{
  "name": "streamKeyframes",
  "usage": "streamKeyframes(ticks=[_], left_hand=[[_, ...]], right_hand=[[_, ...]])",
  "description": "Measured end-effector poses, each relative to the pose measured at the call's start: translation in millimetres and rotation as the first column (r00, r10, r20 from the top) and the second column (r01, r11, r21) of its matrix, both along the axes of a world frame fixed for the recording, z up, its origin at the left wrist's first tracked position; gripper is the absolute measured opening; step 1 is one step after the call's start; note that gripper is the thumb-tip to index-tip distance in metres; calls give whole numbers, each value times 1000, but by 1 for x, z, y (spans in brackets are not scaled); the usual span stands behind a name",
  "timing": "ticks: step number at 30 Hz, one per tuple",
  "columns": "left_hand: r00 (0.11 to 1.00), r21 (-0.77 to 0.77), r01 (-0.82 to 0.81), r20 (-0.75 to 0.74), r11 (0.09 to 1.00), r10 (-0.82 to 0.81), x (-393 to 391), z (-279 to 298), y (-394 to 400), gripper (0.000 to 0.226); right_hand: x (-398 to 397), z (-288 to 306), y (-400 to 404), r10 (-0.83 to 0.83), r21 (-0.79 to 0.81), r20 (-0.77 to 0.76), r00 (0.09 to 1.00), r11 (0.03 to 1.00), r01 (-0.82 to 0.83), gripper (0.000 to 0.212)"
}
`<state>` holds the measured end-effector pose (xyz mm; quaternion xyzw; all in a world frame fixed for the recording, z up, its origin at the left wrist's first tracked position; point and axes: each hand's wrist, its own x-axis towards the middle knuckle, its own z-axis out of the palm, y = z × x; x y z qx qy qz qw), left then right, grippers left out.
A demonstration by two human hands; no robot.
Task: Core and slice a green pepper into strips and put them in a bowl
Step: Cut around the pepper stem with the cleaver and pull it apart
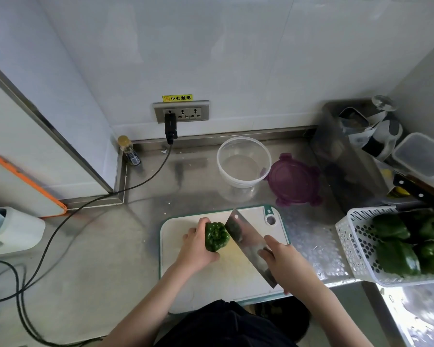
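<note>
Head cam: left hand point(197, 249) grips the green pepper point(217, 236) on the cutting board point(226, 284), right hand point(285, 262) wrapped round the cleaver point(246, 240) touching its right side. Clear bowl point(243, 166) sits behind on the tabletop point(98, 246).

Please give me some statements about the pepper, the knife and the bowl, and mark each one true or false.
1. The left hand holds the green pepper on the cutting board. True.
2. The pepper is already in strips. False: it is whole.
3. The right hand grips the cleaver. True.
4. The clear bowl holds pepper strips. False: none are in it.
5. The purple lid covers the bowl. False: it lies beside it.
</note>
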<state>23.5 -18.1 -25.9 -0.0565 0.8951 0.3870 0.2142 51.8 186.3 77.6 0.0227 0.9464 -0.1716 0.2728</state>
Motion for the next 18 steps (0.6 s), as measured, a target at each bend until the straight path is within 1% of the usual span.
streamKeyframes(ticks=[6, 9, 15, 18], left_hand=[[999, 46, -28, 22, 999, 27, 2, 0, 0, 77], [999, 57, -30, 34, 998, 28, 0, 2, 1, 77], [999, 60, -35, 28, 998, 33, 0, 2, 4, 75], [998, 66, -57, 25, 996, 55, 0, 2, 5, 72]], right_hand=[[4, 1, -5, 17, -21, 6, 1000, 1000, -17, 16], [5, 0, -7, 44, 0, -20, 999, 999, -44, 14], [10, -1, -13, 17, 26, -55, 998, 1000, -15, 7], [10, -3, -14, -19, -5, -62, 998, 1000, 18, 14]])
